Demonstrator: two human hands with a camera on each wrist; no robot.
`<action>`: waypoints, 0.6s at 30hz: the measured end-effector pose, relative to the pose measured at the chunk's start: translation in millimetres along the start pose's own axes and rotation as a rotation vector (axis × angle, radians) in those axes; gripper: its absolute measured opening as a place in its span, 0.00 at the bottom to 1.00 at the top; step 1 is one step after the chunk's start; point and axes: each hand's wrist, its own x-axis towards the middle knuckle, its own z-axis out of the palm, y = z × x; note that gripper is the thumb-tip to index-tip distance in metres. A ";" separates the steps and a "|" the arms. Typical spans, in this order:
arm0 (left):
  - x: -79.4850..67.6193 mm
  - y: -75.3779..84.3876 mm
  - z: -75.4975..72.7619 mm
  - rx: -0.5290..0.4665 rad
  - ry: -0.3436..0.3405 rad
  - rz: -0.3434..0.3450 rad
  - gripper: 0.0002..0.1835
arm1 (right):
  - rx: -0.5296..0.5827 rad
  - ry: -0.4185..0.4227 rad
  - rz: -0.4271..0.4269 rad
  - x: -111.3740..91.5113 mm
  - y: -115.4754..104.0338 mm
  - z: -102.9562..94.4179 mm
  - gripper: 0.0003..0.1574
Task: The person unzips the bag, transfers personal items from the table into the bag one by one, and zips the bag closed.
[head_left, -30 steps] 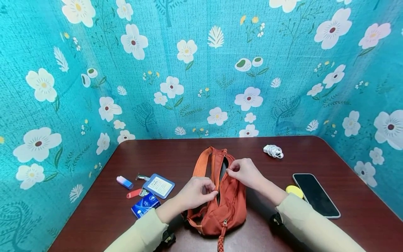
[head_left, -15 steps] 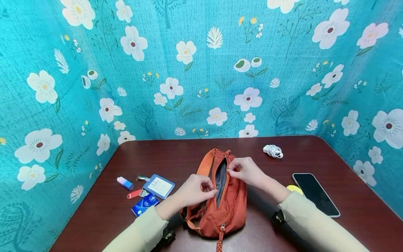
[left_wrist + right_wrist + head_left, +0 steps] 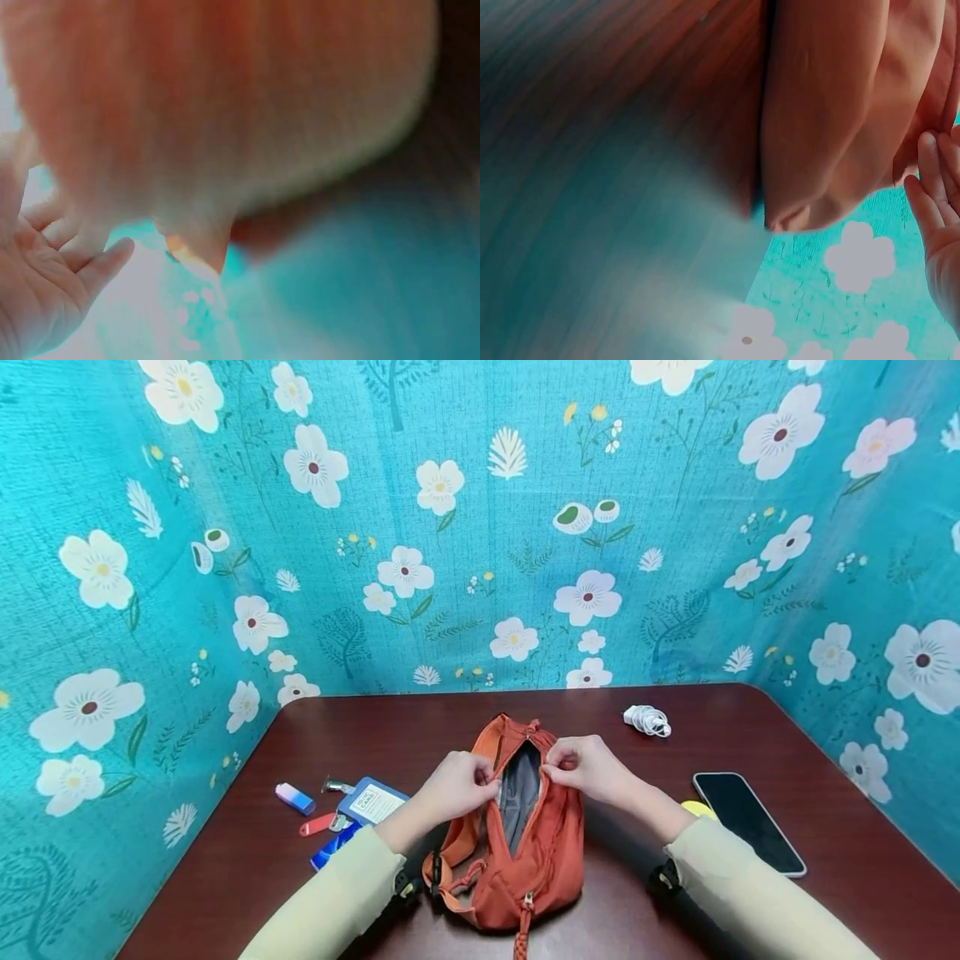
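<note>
An orange-red bag (image 3: 558,860) lies on the table in the head view, its zipped opening spread wide and showing a grey lining (image 3: 519,797). My left hand (image 3: 456,785) pinches the left edge of that opening. On the opposite edge, my right hand (image 3: 588,768) pinches the fabric between thumb and fingers. A braided zipper pull (image 3: 523,922) hangs at the near end. In the left wrist view the bag (image 3: 225,97) is a large blur above my fingers. The right wrist view has the bag's side (image 3: 825,112) next to my fingertips. The bottom of the bag's inside is hidden.
Left on the table (image 3: 390,727) are a pink-and-blue stick (image 3: 295,798), a red tag (image 3: 318,824), a blue card holder (image 3: 375,800) and a blue packet (image 3: 330,847), partly covered by my sleeve. Right are a white charger with coiled cable (image 3: 647,720), a phone (image 3: 748,822) and a yellow round thing (image 3: 699,809).
My left hand has moved left and slightly away from me, drawing the bag's left edge outward. The opening has widened from a narrow slit. My right hand has barely moved.
</note>
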 end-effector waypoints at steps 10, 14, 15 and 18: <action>-19.4 -13.8 -34.4 0.164 0.111 0.050 0.11 | -0.145 -0.058 -0.017 -16.9 16.9 -29.1 0.13; -24.9 -16.0 -41.9 0.213 0.175 0.083 0.11 | -0.208 -0.061 -0.006 -21.8 21.7 -38.2 0.13; -26.0 -16.6 -42.3 0.216 0.186 0.087 0.11 | -0.215 -0.057 0.002 -22.5 22.6 -39.6 0.13; -28.2 -15.1 -41.3 0.181 0.215 0.118 0.10 | -0.212 -0.039 0.023 -22.6 23.9 -39.9 0.13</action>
